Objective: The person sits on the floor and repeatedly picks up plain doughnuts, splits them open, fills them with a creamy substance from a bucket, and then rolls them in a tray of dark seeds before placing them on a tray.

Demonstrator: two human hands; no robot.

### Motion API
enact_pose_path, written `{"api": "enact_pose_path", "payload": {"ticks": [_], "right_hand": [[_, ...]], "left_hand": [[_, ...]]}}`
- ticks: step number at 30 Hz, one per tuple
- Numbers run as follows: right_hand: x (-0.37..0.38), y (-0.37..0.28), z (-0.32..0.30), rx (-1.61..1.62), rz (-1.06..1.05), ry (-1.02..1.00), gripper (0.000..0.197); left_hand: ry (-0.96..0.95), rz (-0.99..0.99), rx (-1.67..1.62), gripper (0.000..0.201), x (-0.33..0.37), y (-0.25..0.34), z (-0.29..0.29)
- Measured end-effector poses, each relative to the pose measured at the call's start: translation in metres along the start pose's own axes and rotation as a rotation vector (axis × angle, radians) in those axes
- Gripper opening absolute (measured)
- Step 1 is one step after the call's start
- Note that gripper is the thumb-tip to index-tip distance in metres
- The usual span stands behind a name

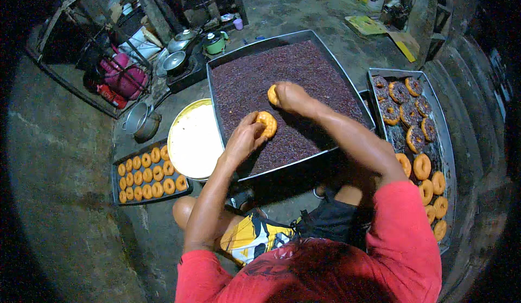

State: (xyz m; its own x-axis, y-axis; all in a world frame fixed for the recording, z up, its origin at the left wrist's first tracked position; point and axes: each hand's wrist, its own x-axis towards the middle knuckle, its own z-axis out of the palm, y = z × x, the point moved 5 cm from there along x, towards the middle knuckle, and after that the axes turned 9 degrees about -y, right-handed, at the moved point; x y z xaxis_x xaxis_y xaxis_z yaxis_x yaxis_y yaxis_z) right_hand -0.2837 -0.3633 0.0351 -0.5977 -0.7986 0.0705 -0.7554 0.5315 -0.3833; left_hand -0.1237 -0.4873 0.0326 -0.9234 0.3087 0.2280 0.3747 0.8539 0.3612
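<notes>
A large metal tray [260, 174] full of dark brown sprinkles [320, 80] lies in front of me. Over its left half, my left hand [243, 140] grips a plain golden doughnut [267, 123] by its near side. Farther off and a little to the right, my right hand [293, 98] is closed on a second doughnut, of which only the left edge [272, 95] shows. The fingers of that hand hide the rest. Whether either doughnut touches the sprinkles, I cannot tell.
At right, a long tray [446, 156] holds plain and sprinkle-topped doughnuts. A round yellow-rimmed basin [187, 110] with something white adjoins the big tray's left side. Beyond it sits a tray [152, 199] of plain doughnuts. Pots [175, 61] stand at the back left.
</notes>
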Motion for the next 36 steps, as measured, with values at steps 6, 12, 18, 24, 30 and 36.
{"api": "enact_pose_path", "payload": {"ticks": [6, 12, 18, 24, 30, 36], "right_hand": [[-0.048, 0.044, -0.111, 0.535, 0.043, -0.028, 0.017], [-0.265, 0.157, -0.180, 0.920, 0.479, 0.307, 0.017], [-0.491, 0.279, -0.173, 0.906, 0.767, 0.505, 0.022], [-0.588, 0.290, -0.150, 1.236, 0.920, 0.954, 0.020], [-0.634, 0.336, -0.132, 0.488, 1.317, 0.838, 0.021], [-0.533, 0.207, -0.100, -0.295, 1.206, 0.127, 0.042]], "left_hand": [[-0.117, -0.159, 0.212, 0.021, 0.002, -0.008, 0.006], [-0.139, -0.128, 0.221, 0.012, 0.018, 0.002, 0.019], [-0.089, -0.430, -0.215, 0.016, 0.044, 0.001, -0.017], [-0.271, -0.273, -0.774, 0.032, 0.169, 0.148, -0.010], [-0.687, -0.101, -1.255, 0.047, 0.261, 0.233, 0.126], [-0.846, -0.100, -1.071, 0.030, 0.278, 0.280, 0.200]]}}
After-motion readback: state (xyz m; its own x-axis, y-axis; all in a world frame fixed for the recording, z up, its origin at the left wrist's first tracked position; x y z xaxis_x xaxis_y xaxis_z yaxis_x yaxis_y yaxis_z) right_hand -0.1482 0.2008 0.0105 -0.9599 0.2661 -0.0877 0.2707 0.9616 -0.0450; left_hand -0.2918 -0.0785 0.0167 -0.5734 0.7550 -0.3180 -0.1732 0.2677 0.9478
